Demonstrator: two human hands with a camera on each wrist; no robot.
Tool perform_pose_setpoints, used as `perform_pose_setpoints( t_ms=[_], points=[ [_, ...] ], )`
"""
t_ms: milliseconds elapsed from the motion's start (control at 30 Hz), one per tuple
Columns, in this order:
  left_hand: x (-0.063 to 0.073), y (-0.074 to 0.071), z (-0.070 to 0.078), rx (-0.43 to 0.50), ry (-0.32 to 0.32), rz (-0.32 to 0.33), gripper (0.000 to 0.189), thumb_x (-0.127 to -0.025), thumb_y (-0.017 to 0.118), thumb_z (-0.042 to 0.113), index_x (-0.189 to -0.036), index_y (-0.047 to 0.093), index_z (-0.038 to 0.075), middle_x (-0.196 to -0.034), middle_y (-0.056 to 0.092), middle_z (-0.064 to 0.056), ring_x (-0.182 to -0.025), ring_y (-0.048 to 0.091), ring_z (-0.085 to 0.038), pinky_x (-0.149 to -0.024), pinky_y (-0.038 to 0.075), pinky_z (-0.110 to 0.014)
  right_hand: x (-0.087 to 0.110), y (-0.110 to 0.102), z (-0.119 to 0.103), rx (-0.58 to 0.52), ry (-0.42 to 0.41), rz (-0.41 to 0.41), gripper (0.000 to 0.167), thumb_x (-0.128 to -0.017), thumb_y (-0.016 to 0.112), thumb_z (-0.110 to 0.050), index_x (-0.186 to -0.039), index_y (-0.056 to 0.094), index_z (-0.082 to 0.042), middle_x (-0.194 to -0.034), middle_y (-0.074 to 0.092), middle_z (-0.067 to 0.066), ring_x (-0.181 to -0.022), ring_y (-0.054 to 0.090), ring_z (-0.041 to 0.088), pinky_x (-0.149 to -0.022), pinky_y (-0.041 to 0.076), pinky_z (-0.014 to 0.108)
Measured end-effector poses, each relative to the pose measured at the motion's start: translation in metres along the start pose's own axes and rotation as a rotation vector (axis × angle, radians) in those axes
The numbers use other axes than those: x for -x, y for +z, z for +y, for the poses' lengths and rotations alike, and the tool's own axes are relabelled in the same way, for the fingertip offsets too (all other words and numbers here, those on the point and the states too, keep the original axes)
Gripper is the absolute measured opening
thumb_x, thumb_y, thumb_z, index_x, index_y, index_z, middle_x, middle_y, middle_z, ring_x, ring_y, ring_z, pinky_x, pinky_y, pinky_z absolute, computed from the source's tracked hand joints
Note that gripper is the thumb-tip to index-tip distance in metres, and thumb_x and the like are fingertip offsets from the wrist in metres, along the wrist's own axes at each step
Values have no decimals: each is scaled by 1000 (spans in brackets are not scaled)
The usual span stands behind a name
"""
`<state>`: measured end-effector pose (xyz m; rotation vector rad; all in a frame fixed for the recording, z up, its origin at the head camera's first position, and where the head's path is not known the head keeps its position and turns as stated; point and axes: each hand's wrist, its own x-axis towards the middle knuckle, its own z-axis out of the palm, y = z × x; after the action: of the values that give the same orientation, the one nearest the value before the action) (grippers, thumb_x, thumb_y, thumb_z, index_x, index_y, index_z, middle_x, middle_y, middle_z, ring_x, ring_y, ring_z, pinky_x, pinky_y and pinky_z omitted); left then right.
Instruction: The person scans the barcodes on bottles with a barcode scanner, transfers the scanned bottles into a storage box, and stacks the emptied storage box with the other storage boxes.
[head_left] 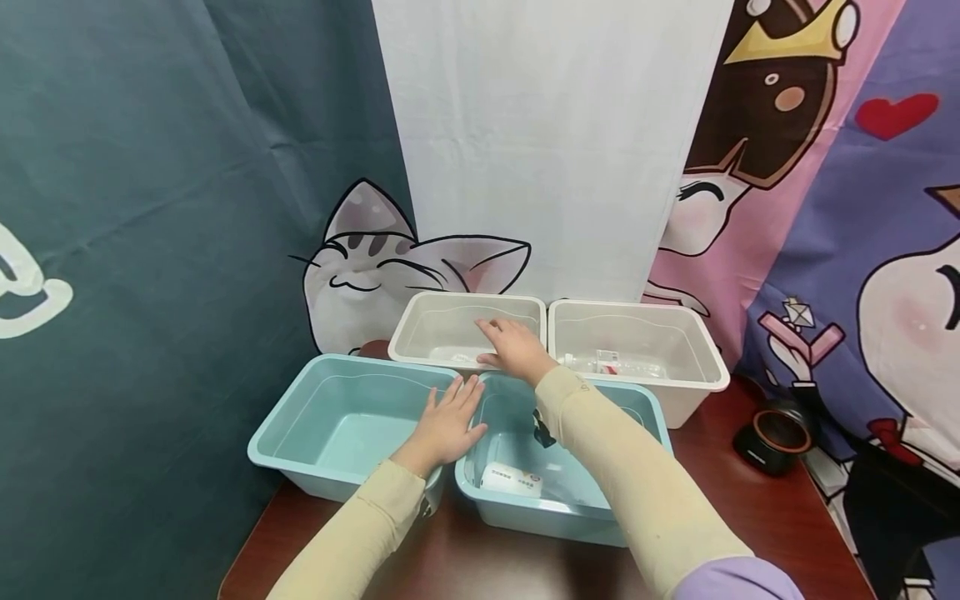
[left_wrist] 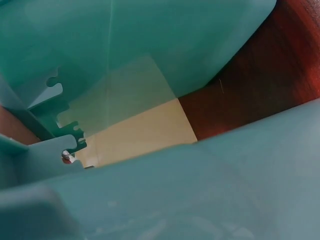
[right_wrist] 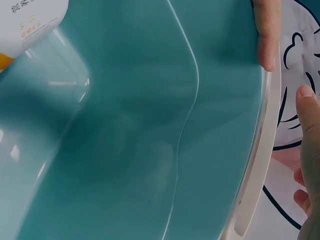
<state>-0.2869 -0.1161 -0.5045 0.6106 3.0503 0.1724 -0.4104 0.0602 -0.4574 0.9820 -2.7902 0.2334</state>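
Observation:
My left hand [head_left: 446,425] lies with fairly straight fingers over the neighbouring rims of the left blue bin [head_left: 288,400] and the right blue bin [head_left: 652,417]. Farther forward, my right hand [head_left: 513,350] is over the left white bin [head_left: 401,329] near its front rim, thumb and fingers apart, holding nothing. A white printed item [head_left: 512,480] lies in the right blue bin; its label shows in the right wrist view. The left wrist view looks into the gap between blue bin walls [left_wrist: 150,40], and the hand is mostly hidden there.
Beside the left white bin stands a right white bin [head_left: 708,367] with a clear plastic bottle [head_left: 637,368] inside. Something clear [head_left: 453,355] lies in the left white bin. A small black round object [head_left: 776,437] sits at the right of the red-brown table [head_left: 495,558]. Printed cloth hangs behind.

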Motion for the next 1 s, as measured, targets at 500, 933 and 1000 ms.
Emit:
perform_pose_setpoints(
  t_ms=[500, 933, 1000],
  points=[
    [-1, 1, 0, 14, -3, -4, 74, -103, 40, 53, -162, 23, 12, -169, 15, -3, -156, 10, -29, -119, 15, -66, 19, -8, 13, -88, -75, 13, 43, -98, 67, -40, -131, 60, -13, -116, 67, 5, -102, 67, 21, -88, 56, 41],
    [0, -2, 1, 17, -11, -9, 74, -103, 41, 52, -163, 21, 13, -169, 14, -3, -156, 8, -28, -119, 13, -65, 54, -4, 36, -245, -159, -222, 10, -96, 71, -31, -98, 71, -22, -78, 65, -12, -67, 56, 5, -64, 51, 25],
    [0, -2, 1, 18, -10, -5, 74, -103, 41, 52, -163, 22, 13, -169, 15, -3, -156, 9, -28, -119, 14, -65, 60, -2, 38, -269, -167, -236, 11, -96, 71, -32, -97, 71, -21, -77, 63, -13, -66, 55, 5, -63, 50, 25]
  ],
)
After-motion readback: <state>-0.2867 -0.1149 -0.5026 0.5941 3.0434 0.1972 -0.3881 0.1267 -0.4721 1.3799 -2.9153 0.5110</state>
